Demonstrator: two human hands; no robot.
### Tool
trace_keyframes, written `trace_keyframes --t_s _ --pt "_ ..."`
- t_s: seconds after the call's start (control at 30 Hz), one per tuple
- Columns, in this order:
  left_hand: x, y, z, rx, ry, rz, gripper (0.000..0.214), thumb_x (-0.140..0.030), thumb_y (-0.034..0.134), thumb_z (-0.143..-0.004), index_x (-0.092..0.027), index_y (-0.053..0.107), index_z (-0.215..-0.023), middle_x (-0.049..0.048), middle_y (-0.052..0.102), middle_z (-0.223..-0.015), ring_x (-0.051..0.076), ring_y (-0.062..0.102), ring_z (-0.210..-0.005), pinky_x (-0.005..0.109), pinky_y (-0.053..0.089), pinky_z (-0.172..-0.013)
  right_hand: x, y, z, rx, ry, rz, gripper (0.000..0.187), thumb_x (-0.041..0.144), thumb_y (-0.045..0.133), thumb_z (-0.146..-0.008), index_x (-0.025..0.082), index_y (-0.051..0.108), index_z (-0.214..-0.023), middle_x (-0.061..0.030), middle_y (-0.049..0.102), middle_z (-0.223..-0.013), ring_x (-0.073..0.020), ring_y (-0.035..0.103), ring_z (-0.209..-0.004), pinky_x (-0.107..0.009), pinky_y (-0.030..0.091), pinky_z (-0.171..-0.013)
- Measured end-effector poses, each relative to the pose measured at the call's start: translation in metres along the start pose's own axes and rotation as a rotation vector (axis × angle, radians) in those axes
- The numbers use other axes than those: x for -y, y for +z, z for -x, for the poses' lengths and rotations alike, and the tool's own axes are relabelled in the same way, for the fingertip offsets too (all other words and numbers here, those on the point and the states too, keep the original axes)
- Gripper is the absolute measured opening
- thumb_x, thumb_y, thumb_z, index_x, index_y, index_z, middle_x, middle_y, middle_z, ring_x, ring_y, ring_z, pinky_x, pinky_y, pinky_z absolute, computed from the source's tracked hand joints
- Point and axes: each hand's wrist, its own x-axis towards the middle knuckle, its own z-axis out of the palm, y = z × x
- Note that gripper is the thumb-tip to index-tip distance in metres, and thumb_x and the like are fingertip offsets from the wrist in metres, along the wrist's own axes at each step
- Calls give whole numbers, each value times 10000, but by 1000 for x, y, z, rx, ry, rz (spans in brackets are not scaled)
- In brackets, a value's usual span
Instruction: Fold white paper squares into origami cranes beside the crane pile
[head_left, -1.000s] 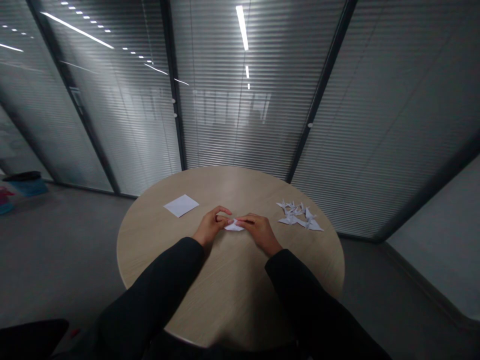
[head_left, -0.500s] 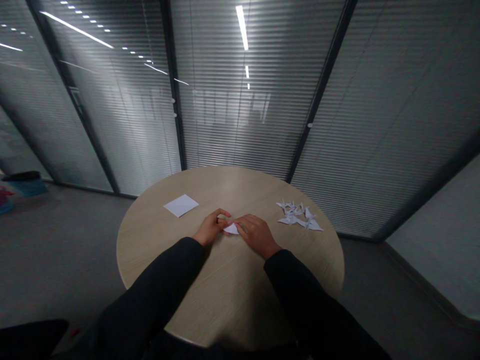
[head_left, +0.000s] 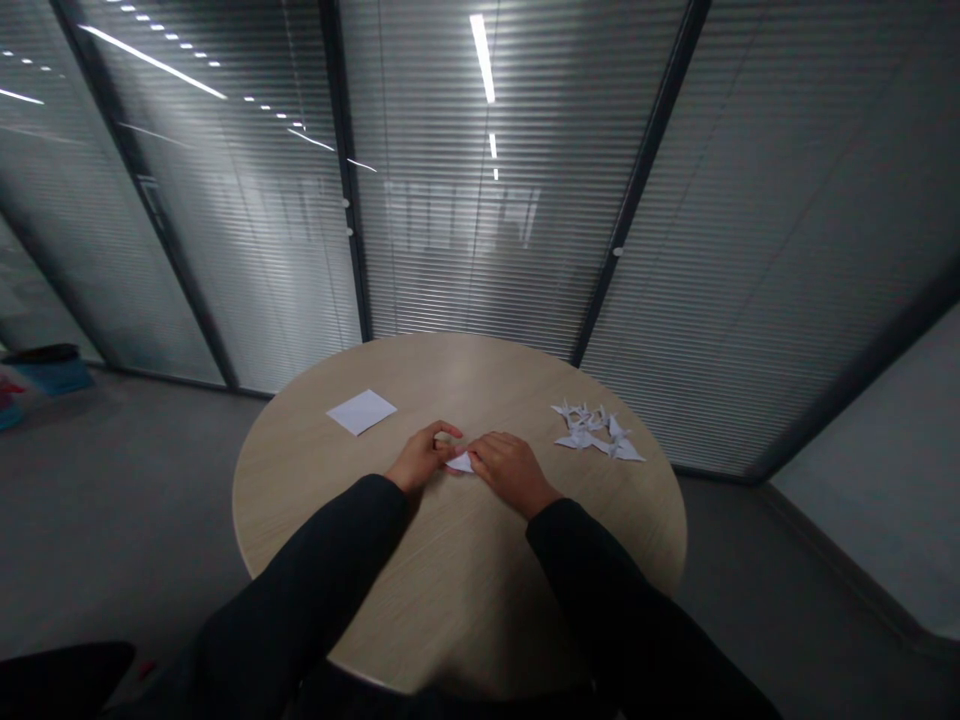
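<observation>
A small folded piece of white paper [head_left: 460, 463] lies on the round wooden table [head_left: 450, 580], between my two hands. My left hand [head_left: 420, 458] pinches its left end with curled fingers. My right hand [head_left: 510, 470] lies over its right part, fingers bent and pressing it down, so most of the paper is hidden. Both sleeves are dark.
A flat white square sheet [head_left: 361, 411] lies at the table's back left. Several finished white folded paper figures [head_left: 595, 431] are clustered at the right. Glass walls with blinds [head_left: 480, 200] stand behind the table. A dark bin [head_left: 45, 365] sits far left on the floor.
My right hand has slid left over the folded paper, covering more of it. My left hand has stayed pinched at the paper's left end.
</observation>
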Motion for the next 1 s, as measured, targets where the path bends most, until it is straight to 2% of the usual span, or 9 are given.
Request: trace_keyframes --t_s 0.17,0.27,0.5,0.57,0.63,0.73,0.77,0.87,1.0 --pt "0 0 0 -12 14 60 484 -363 829 -593 -122 558 -913 38 680 -620 163 659 -572 279 538 -588 -1 2 0 -42 13 -15 113 166 536 -884 170 638 -836 -67 676 -775 -195 611 -753 -303 427 -710" --pt "2 -2 -3 -39 2 101 504 -348 841 -578 -120 557 -926 28 675 -612 150 646 -555 263 527 -573 -4 2 0 -76 -19 -75 130 163 516 -903 165 641 -866 -72 680 -798 -189 614 -778 -299 445 -737" --pt "3 -7 -5 -115 -38 163 450 -283 819 -612 -130 553 -942 41 688 -722 145 652 -640 274 529 -635 -3 -1 0 -125 -88 -196 216 109 494 -882 157 648 -1025 -103 696 -965 -209 623 -917 -340 489 -852" --pt "1 -8 -4 -107 -20 130 449 -301 803 -630 -137 541 -956 34 682 -712 141 642 -631 264 507 -622 -2 1 0 -150 -13 -299 229 119 488 -879 163 659 -1025 -104 697 -993 -213 624 -945 -358 482 -886" --pt "0 -7 -4 -91 32 44 448 -339 779 -656 -144 530 -973 8 660 -652 123 605 -575 235 456 -574 -3 5 -1 -207 155 -485 223 162 481 -892 176 674 -1003 -91 703 -1000 -201 632 -961 -345 480 -895" --pt "-1 -5 -3 -74 153 -139 409 -384 718 -717 -152 535 -1001 -5 650 -637 115 576 -572 225 405 -568 -7 12 -2 -227 453 -791 255 281 478 -908 184 662 -1055 -72 715 -1000 -183 659 -895 -306 504 -799" --pt "-1 -5 -2 -71 190 -194 390 -388 696 -738 -155 539 -1009 2 659 -660 122 586 -603 231 409 -591 -9 14 -2 -208 510 -862 256 315 498 -895 179 675 -1020 -64 723 -954 -183 664 -852 -297 503 -765" --pt "-3 -3 1 -55 258 -322 340 -386 636 -786 -170 541 -1031 22 687 -731 152 622 -703 258 428 -670 -13 17 -3 -117 549 -949 273 386 560 -843 160 711 -822 -40 717 -793 -185 648 -748 -280 475 -694" --pt "-5 -2 4 -53 304 -424 294 -363 569 -832 -185 528 -1062 38 708 -793 169 642 -752 268 439 -709 -13 16 -3 -85 555 -970 289 407 593 -804 151 722 -773 -33 704 -739 -182 634 -712 -270 448 -653"
